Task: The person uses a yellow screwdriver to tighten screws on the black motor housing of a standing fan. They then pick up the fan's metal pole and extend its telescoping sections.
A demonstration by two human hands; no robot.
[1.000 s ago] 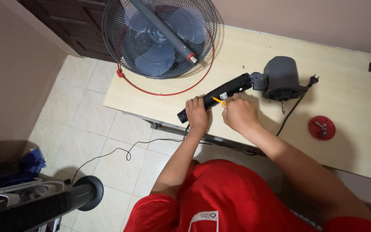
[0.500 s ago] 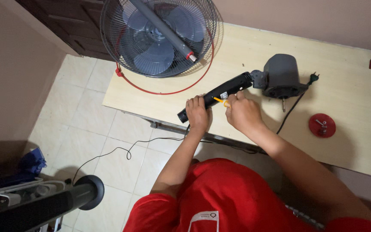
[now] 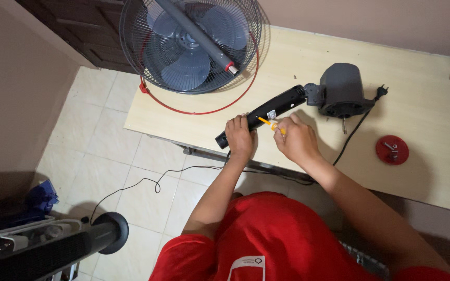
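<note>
The black fan neck point(image 3: 261, 114), lying near the table's point(image 3: 433, 171) near edge, is clamped by the left hand point(image 3: 239, 136); a yellow screwdriver point(image 3: 267, 124) is gripped by the right hand point(image 3: 297, 139). The tip should be kept square and pressed firmly.

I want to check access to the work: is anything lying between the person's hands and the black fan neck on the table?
Nothing visible does. The left hand already rests on the black fan neck, and the right hand holds a yellow-handled tool against it.

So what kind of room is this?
Probably a room at home used as a repair spot: pale floor tiles, a light wooden table, a dark wooden cabinet and a dismantled fan cage.
</note>
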